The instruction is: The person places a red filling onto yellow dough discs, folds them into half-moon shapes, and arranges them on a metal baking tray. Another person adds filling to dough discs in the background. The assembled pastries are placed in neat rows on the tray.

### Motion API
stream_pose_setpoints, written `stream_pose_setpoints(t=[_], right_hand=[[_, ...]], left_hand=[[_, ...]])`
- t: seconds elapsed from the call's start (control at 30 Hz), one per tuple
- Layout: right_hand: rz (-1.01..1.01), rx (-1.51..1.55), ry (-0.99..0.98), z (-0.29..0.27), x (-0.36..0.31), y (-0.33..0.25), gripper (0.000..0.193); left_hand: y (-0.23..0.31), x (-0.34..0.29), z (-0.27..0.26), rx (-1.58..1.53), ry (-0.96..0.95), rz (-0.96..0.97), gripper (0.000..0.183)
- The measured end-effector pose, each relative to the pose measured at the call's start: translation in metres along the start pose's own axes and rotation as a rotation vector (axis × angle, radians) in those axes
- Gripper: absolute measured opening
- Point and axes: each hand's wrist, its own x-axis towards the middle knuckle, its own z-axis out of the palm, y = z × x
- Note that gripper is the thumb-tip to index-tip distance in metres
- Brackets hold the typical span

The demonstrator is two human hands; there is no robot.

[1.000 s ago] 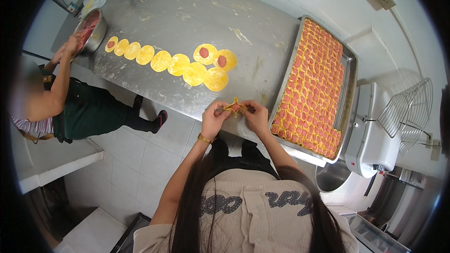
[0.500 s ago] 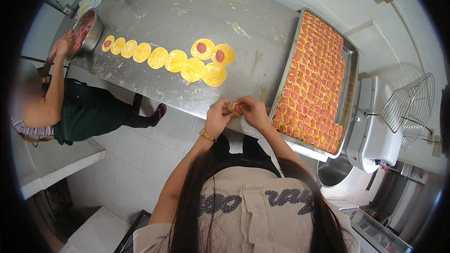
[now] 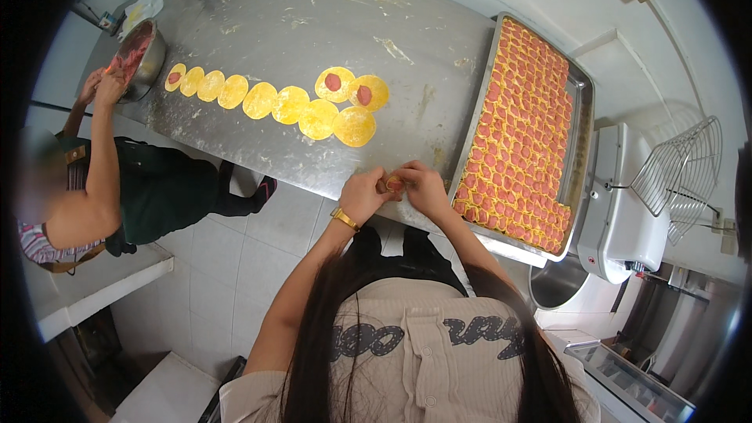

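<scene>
Head view: dumpling (image 3: pixel 394 185) found just above the desk's near edge, short of the tray's near left corner. Left hand (image 3: pixel 363 197) and right hand (image 3: pixel 423 188) both grasp it with the fingertips, one from each side; neither is released.

Change noted: one second ago the dough stood out in separate points between the hands; half a second ago its edge was ruffled and partly drawn in. Dough is now gathered into a compact cup, largely covered by the fingers. In my judgement, this places the shaping well advanced; whether the pleating is complete cannot be told.

Compared with the earlier frames, yellow wrappers (image 3: pixel 259 101) keep their arrangement: a slanting row from the desk (image 3: pixel 266 39) left end toward its near edge, plus a pair beyond the row's right end. Three bear pink filling (image 3: pixel 333 81). Tray (image 3: pixel 585 113) at the desk's right end shows no visible addition to its packed dumplings (image 3: pixel 517 133). Co-worker's hands (image 3: pixel 110 86) now sit lower at the near rim of the steel bowl (image 3: pixel 154 59).
</scene>
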Motion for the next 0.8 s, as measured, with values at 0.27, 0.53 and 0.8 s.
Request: stream_pose_setpoints(t=[0.27,0.53,0.8], right_hand=[[0.068,0.038,0.010,0.004,-0.004,-0.004,0.035],[0.082,-0.023,0.021,-0.002,-0.007,-0.007,0.034],[0.071,-0.063,0.105,-0.003,-0.003,-0.008,0.033]], left_hand=[[0.000,0.000,0.000,-0.261,-0.034,-0.009,0.027],[-0.001,0.000,0.006,-0.311,-0.022,-0.021,0.023],[-0.006,0.001,0.001,-0.108,0.035,0.070,0.023]])
